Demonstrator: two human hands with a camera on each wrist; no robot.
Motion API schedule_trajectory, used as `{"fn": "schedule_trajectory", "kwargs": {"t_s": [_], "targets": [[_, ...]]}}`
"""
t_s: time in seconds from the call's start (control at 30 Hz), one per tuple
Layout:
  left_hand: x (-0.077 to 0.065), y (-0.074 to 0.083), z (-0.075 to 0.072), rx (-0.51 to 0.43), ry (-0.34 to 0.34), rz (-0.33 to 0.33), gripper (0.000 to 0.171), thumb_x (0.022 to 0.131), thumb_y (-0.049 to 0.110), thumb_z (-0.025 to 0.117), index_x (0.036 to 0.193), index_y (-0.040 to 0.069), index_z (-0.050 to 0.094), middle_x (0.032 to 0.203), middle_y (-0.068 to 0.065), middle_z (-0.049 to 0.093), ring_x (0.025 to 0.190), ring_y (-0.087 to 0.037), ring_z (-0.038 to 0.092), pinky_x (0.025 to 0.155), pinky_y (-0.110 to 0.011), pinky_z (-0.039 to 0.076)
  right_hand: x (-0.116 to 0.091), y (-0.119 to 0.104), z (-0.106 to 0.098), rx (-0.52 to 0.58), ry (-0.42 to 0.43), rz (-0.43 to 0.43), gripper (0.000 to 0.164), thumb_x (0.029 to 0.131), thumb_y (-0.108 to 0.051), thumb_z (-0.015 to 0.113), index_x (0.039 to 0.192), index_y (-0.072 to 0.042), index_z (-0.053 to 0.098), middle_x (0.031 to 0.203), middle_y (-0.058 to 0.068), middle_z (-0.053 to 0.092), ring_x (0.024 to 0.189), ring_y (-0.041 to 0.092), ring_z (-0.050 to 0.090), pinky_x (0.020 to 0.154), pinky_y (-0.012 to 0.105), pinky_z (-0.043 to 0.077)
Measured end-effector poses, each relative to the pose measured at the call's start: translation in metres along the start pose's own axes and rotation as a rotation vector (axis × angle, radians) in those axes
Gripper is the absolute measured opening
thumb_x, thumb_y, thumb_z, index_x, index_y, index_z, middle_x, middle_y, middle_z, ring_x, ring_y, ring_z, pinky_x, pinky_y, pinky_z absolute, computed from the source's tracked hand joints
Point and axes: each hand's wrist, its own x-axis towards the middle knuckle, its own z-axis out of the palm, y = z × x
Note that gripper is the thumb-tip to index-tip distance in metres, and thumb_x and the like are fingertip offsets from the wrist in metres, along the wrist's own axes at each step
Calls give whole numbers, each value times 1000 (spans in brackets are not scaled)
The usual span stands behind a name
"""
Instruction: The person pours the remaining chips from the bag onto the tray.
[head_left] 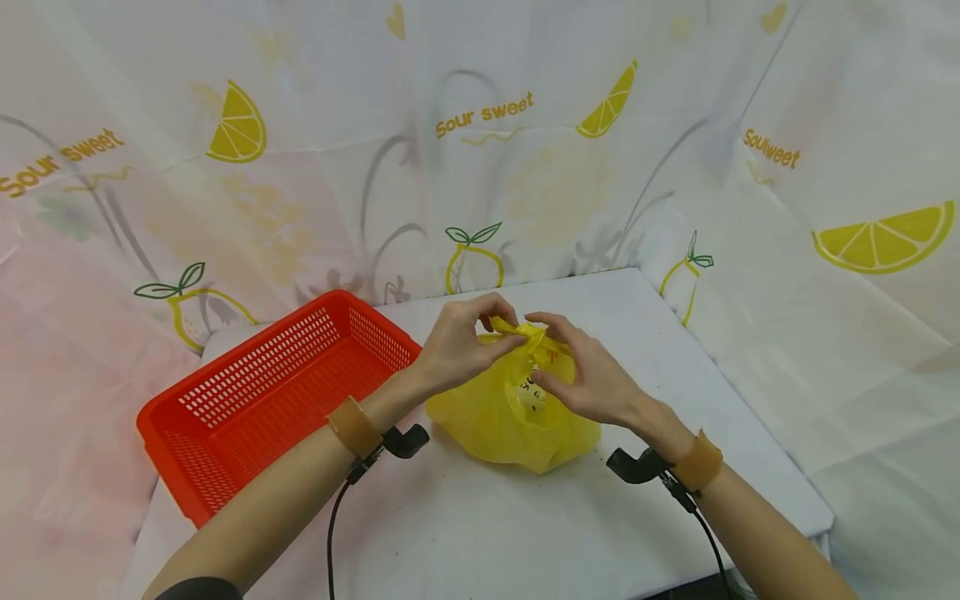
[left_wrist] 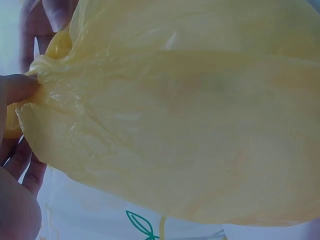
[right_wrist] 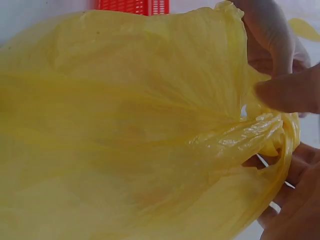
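Observation:
A filled yellow plastic bag (head_left: 517, 433) stands on the white table, its top gathered and twisted into a knot or loop. At the left of that top, my left hand (head_left: 468, 337) pinches the plastic between thumb and fingers. My right hand (head_left: 600, 379) curls round the other side of the gathered neck, its thumb in front of the bag. In the right wrist view, a loop of the yellow bag (right_wrist: 150, 125) passes over fingers. The left wrist view has the bag (left_wrist: 190, 125) filling most of it. What lies inside cannot be made out.
A red plastic basket (head_left: 341, 304) with perforated walls stands left of the bag, partly behind my left arm. The white table (head_left: 420, 533) ends at a patterned curtain (head_left: 322, 100) at the back and right.

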Motion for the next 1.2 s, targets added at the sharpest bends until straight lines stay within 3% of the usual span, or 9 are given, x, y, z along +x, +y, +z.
{"fn": "schedule_trajectory", "kwargs": {"t_s": [0.17,0.33,0.57,0.73,0.83,0.97,1.03,1.2], "targets": [[0,1,2,6,7,1,17,81,21,77,91,17,64,84,12,63,81,-3,55,73,-26,48,2,0,6,-16,14,-41,75,81,-21,77,144,-16,36,141,-6,43,118,12,48,100,36,43],[0,1,4,4,1,-11,16,82,21,77,90,17,64,84,12,62,81,-5,55,73,-27,50,3,-3,10,-43,55,-51,77,81,-9,75,146,-15,33,142,-1,44,117,15,49,97,36,45],[0,0,4,4,-15,-37,14,82,21,76,86,18,63,80,13,61,76,-5,55,70,-24,50,2,-2,10,-72,122,-74,68,84,-9,71,143,-20,39,135,-2,51,102,11,56,85,30,52],[-1,-1,3,-14,-21,-59,14,82,21,76,85,20,63,79,14,61,74,-3,55,68,-23,50,-1,1,9,-157,188,-186,54,84,-8,71,133,-12,50,126,0,58,104,15,60,86,32,52],[-1,0,2,-17,-26,-58,14,82,21,76,84,19,63,79,14,62,74,-2,56,68,-24,51,-1,3,8,-245,234,-270,48,82,-4,70,127,-8,54,120,3,59,86,14,62,75,27,54],[0,0,2,-25,-40,-53,14,82,22,76,83,19,63,79,13,62,73,-1,58,67,-24,51,0,6,7,-319,292,-365,44,79,-2,70,120,-3,56,113,7,56,64,10,52,55,19,50],[0,0,2,-28,-45,-56,13,82,23,76,82,19,63,78,13,63,73,-1,58,66,-24,51,1,6,6,-342,316,-399,40,80,-3,70,117,-2,57,111,7,57,64,11,54,56,20,51],[-1,-1,0,-29,-45,-77,13,82,23,76,82,19,63,78,14,63,72,-2,57,65,-24,51,3,5,2,-401,353,-425,32,90,-19,66,116,-1,60,107,7,65,84,21,65,73,34,56]]}}
